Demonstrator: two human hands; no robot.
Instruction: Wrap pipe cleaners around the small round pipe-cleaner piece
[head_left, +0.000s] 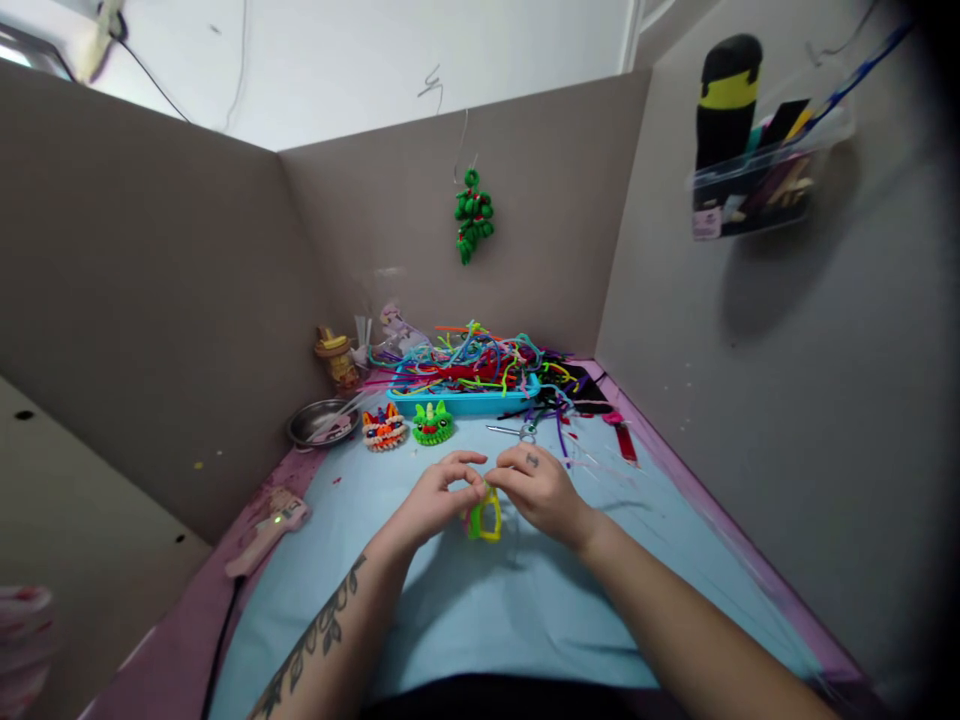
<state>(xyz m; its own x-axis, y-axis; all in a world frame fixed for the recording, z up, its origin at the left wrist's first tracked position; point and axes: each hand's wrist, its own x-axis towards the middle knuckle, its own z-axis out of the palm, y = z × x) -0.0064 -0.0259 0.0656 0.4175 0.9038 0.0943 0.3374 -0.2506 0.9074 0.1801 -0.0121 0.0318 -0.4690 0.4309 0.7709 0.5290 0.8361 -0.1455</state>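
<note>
My left hand (452, 487) and my right hand (536, 488) meet over the middle of the table, thumbs and fingertips pinched close together. From between them hangs a bent pipe cleaner piece (491, 533), yellow and bright green, shaped into a loop. Both hands grip its upper end, though the exact spot is partly covered by my fingers. Just beyond my hands lie scissors (517, 432). Two finished pipe cleaner animal heads sit further back on the left: an orange one (384, 430) and a green one (433, 425).
A blue tray (465, 403) heaped with coloured pipe cleaners stands at the back. On the left are a metal bowl (322, 423), a brown-and-yellow cup (339, 360) and a pink glue gun (268, 528) with a cable. Grey partitions enclose the table; a clear bin (772, 190) hangs right.
</note>
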